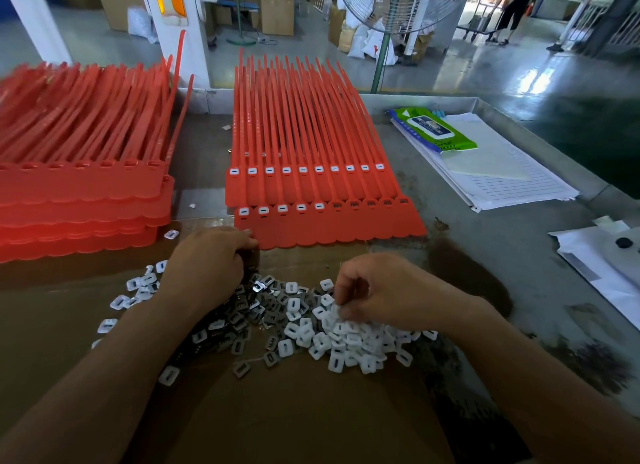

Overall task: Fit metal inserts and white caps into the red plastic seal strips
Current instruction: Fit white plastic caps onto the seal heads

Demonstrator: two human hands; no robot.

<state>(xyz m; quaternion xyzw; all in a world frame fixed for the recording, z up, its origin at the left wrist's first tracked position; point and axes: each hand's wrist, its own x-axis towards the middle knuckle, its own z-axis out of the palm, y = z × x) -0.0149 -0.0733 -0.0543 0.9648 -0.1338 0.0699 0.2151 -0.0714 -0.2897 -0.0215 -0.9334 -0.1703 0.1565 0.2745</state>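
My forearms reach out over a flat brown cardboard sheet (311,411) that lies on the grey metal table (502,242). On the cardboard sits a heap of white plastic caps (346,339), small and square with a slot, and just left of it a heap of dark metal inserts (249,311). My right hand (388,290) digs into the caps, fingers curled and pinched together on some of them. My left hand (207,266) lies beyond the inserts, fingers bent, tips touching the near left corner of the near red plastic seal strip sheet (346,228). Whether it holds anything I cannot tell. That sheet has five caps fitted on its left and five uncapped sockets on its right. The far red sheet (311,183) overlaps it, with all ten sockets capped. A stack of red strips (79,193) lies far left. A green wipes pack (433,129) rests on lined paper (502,173) far right.
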